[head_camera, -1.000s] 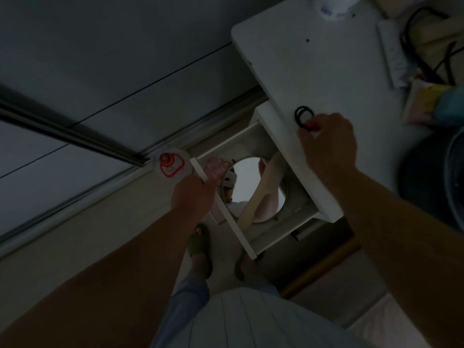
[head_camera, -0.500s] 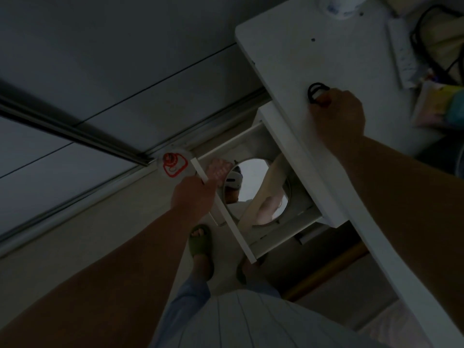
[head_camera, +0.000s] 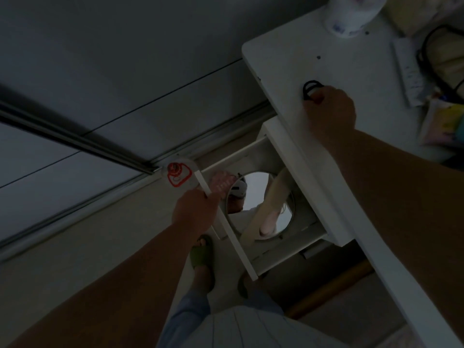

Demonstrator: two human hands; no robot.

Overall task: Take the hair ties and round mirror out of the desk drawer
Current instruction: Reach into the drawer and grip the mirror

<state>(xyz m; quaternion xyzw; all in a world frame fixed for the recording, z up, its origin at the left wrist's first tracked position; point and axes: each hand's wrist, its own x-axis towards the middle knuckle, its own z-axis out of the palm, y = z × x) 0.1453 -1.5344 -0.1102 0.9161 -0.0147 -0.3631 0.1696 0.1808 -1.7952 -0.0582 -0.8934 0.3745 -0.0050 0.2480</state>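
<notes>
Desk top: a white desk fills the area under and beyond the right hand; its near long edge runs diagonally down past the right forearm.
Floor: pale floor lies left of the left arm, crossed by a dark metal door track on a diagonal.
Light: dim throughout; fine detail is hard to read.
Right hand: the right hand rests on the desk top with fingers curled shut on the black hair ties, which lie against the surface just beyond the fingertips.
Left hand: the left hand is clamped on the front panel of the open drawer, near the panel's far end.
Round mirror: the round mirror lies flat inside the drawer, just right of the left hand and below the right hand.
Sticker: a round red-and-white sticker sits on the floor just beyond the left hand.
Desk clutter: a white cup stands beyond the right hand; a power strip and black cables lie to its right.
Edges: the drawer projects from under the desk edge, between the two hands.
Open room: bare desk surface lies between the hair ties and the cup.
Feet: feet in green slippers stand below the drawer front.
</notes>
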